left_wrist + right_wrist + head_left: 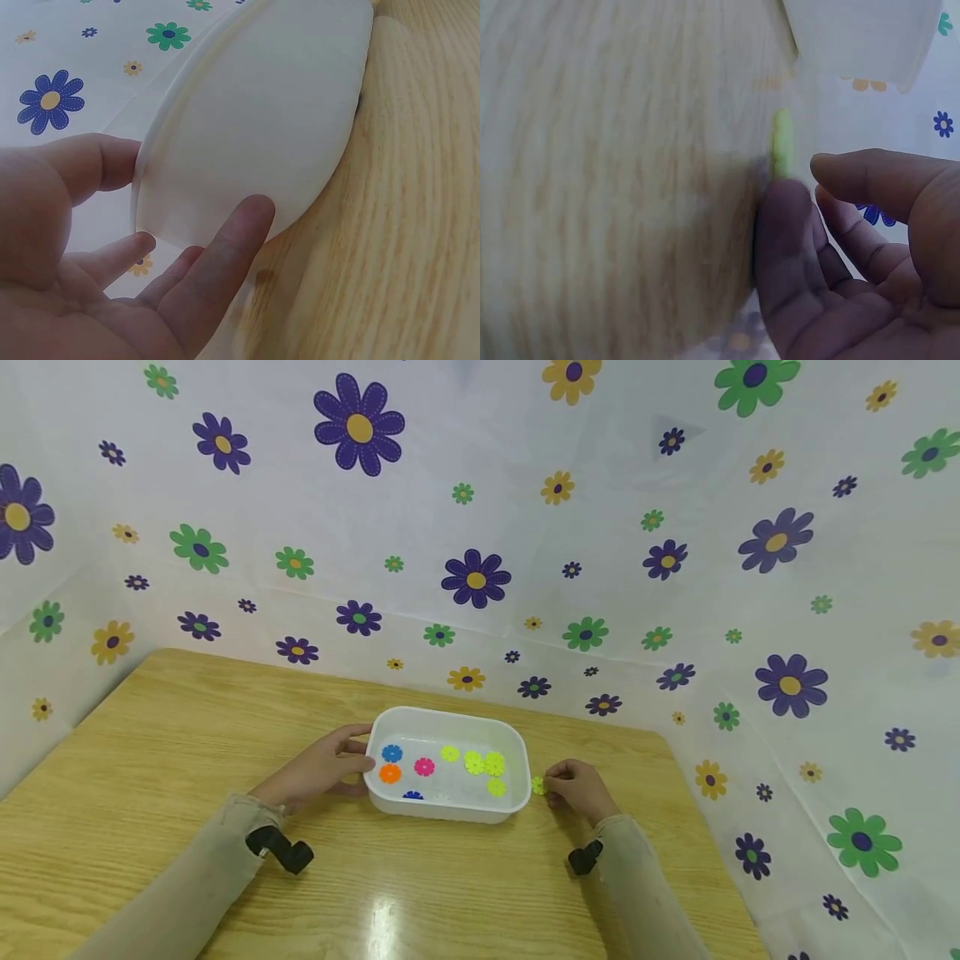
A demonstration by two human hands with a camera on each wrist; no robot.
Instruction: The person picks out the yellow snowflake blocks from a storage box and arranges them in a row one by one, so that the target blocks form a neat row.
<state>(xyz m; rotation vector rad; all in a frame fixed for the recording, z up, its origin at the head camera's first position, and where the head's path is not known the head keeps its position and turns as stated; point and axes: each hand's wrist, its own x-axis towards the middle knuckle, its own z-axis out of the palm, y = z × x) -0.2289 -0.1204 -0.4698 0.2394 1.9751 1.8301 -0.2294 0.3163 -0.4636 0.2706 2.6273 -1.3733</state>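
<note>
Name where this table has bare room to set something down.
Bare wood: between the sleeves, in front of the white tray; and between the left hand and floral cloth. Crowded: the tray's right end, yellow discs inside, right hand outside.

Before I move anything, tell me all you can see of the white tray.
The white tray is a rounded rectangle, open on top, with smooth walls; it looks like plastic. It sits upright on the wooden table, long side toward the viewer. Small flower-shaped discs, blue, orange, pink and yellow, lie inside. The left hand touches its left end.
</note>
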